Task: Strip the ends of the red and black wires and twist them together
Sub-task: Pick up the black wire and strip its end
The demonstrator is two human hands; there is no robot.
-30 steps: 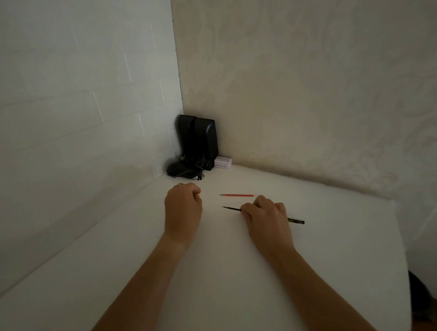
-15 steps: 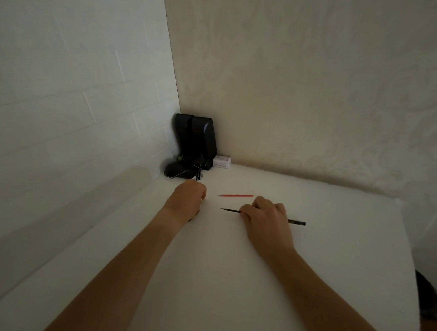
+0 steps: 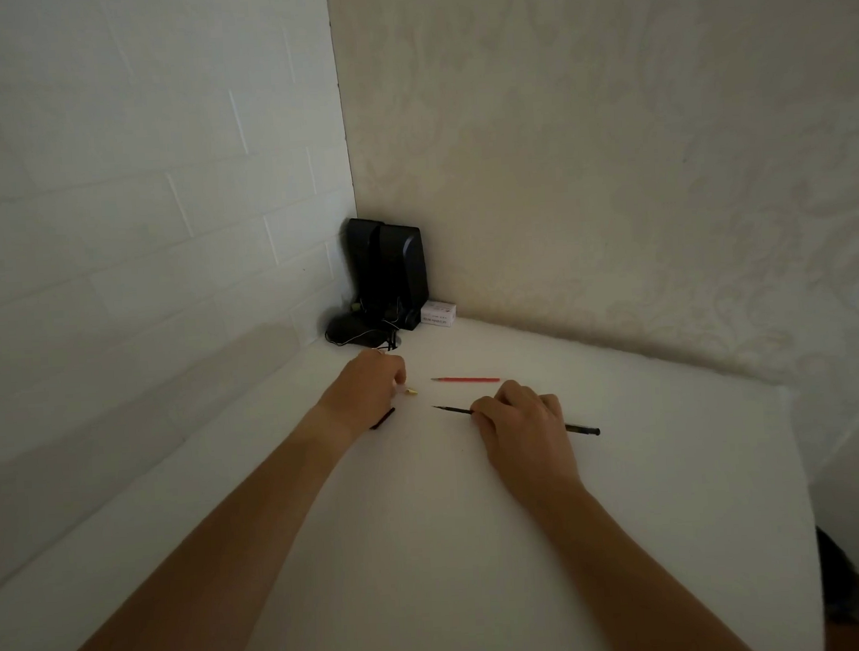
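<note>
A short red wire [image 3: 465,379] lies flat on the white table [image 3: 429,549], just beyond my hands. Nearer to me lies the black wire [image 3: 452,410]. My right hand [image 3: 525,432] is curled over its middle and presses it to the table, so both ends stick out. My left hand [image 3: 369,393] is closed around a small tool [image 3: 383,418] with a dark handle below the palm and a yellowish tip toward the wires. The tool's tip is a short gap left of both wires' pointed ends and touches neither.
Two black speakers [image 3: 390,272] with tangled thin cables [image 3: 363,331] stand in the wall corner, a small white box [image 3: 438,315] beside them. Walls close the table at left and back. The table's right edge [image 3: 804,480] drops off.
My left hand has slid forward and to the right, toward the wires, and its forearm has swung out to the left. The tool's yellow tip and dark handle now show. My right hand has stayed on the black wire.
</note>
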